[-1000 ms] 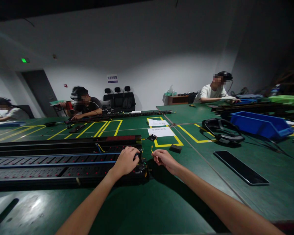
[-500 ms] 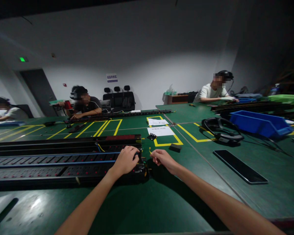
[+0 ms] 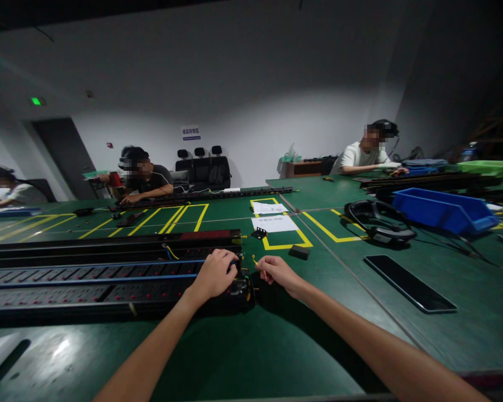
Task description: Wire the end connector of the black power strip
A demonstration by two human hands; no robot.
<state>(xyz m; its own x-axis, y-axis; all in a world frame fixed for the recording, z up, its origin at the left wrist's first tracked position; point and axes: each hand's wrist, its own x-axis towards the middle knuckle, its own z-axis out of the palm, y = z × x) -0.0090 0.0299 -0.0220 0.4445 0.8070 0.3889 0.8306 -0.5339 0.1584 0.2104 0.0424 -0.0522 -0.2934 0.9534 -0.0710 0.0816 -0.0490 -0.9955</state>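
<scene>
Several long black power strips [image 3: 142, 292], with rows of sockets and red dots, lie side by side on the green table. My left hand [image 3: 214, 275] rests over the right end of one strip, its fingers curled round the body. Just off that end, my right hand [image 3: 277, 273] pinches a short yellow wire [image 3: 255, 260] whose tip points up and left. What joins the wire to the strip is too small to make out. A loose blue and yellow wire [image 3: 171, 251] rises from the strip behind.
A small black block [image 3: 299, 252] and paper sheets [image 3: 274, 224] lie beyond my right hand. Further right are a black tablet [image 3: 408, 283], a headset [image 3: 379, 223] and a blue bin [image 3: 444, 215]. Several co-workers sit across the tables.
My right hand, with the yellow wire, has shifted very slightly left towards the strip's end. The left hand stays in place.
</scene>
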